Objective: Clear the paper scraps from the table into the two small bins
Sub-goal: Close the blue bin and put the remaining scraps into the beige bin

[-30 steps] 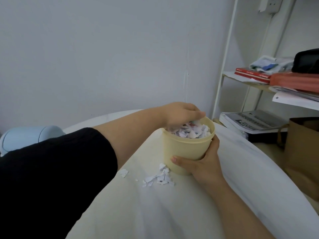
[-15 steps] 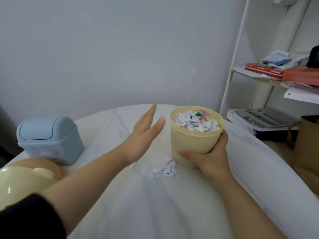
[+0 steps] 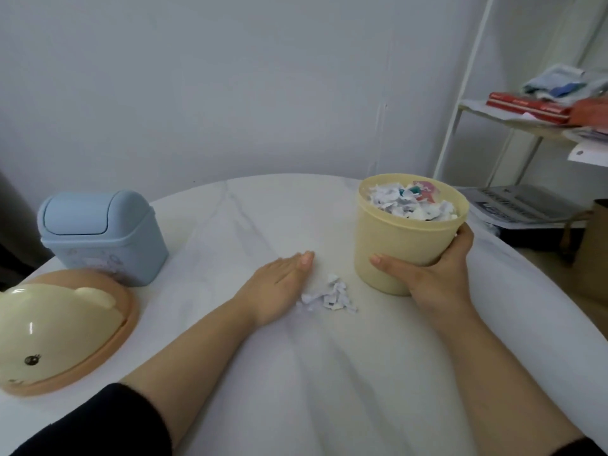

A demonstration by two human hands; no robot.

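Observation:
A cream-yellow bin [image 3: 404, 238] stands lidless on the white table, filled to the rim with torn paper. My right hand [image 3: 427, 274] grips its lower right side. A small heap of white paper scraps [image 3: 329, 296] lies on the table just left of the bin's foot. My left hand [image 3: 279, 284] rests on its edge on the table with straight fingers, touching the left side of the heap. A blue bin [image 3: 98, 235] with a swing lid stands shut at the far left.
A cream and peach bear-face lid [image 3: 56, 327] lies at the table's left edge, in front of the blue bin. The round table [image 3: 329, 390] drops off at right. A white metal shelf [image 3: 526, 126] with books and papers stands beyond, with a brown paper bag [image 3: 592, 245] beside it.
My left hand came out of the cream bin's mouth, swung left and down, and now lies on the table beside the scrap heap. The right hand kept its hold on the bin.

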